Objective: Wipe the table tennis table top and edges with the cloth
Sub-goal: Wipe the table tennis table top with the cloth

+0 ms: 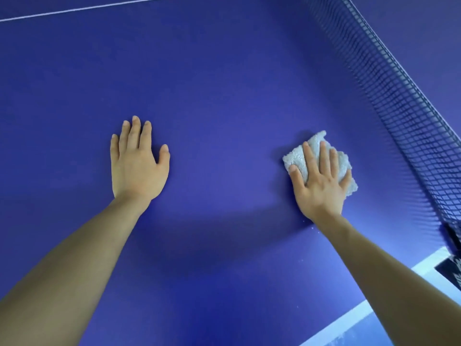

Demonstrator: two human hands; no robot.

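Observation:
The blue table tennis table top fills the view. A folded pale grey cloth lies flat on it at the right, close to the net. My right hand presses down on the cloth with straight, spread fingers and covers most of it. My left hand rests flat on the bare table top to the left, fingers straight and together, holding nothing.
The dark net runs diagonally down the right side, ending at its clamp by the table's white edge line. A thin white centre line crosses the far top left. Small white specks lie near my right wrist.

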